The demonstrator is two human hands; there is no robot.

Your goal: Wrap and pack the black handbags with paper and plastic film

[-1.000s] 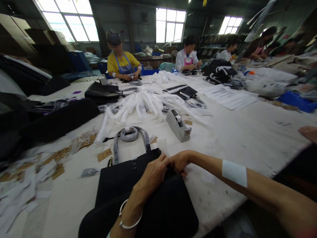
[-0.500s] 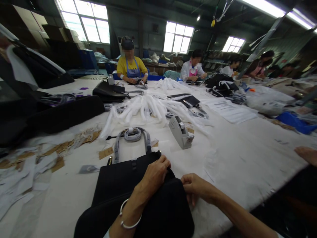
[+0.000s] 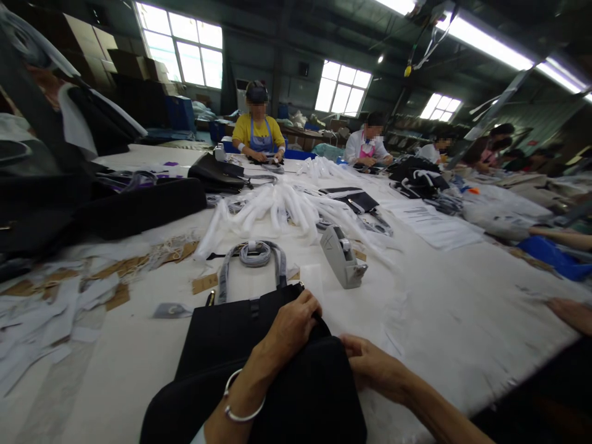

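Workshop hall, big windows at top of frame, long white worktop (image 3: 462, 320) running from the bottom up to the middle. Bare stretch of worktop at centre right; its near edge cuts across the lower right. Left side crowded with paper scraps and tags (image 3: 69, 296), with dark bags (image 3: 139, 206) behind them. White wrapped strips (image 3: 272, 206) are heaped at centre and a grey tape dispenser (image 3: 343, 256) sits just below them. Other people work at the far side, one in a yellow shirt (image 3: 258, 132) at top centre.

Black handbag (image 3: 231, 330) lies flat at bottom centre. It is matte with a grey wrapped handle (image 3: 252, 256) pointing up-frame and a small buckle tab on its front. A second black piece (image 3: 309, 394) overlaps its lower part.

Left hand (image 3: 291, 327), bracelet on the wrist, rests on the handbag's top right corner, fingers curled over the edge and gripping it. Right hand (image 3: 372, 367) is just beside, lower right, fingers bent against the edge of the black piece; cannot tell if the grip is closed on it.
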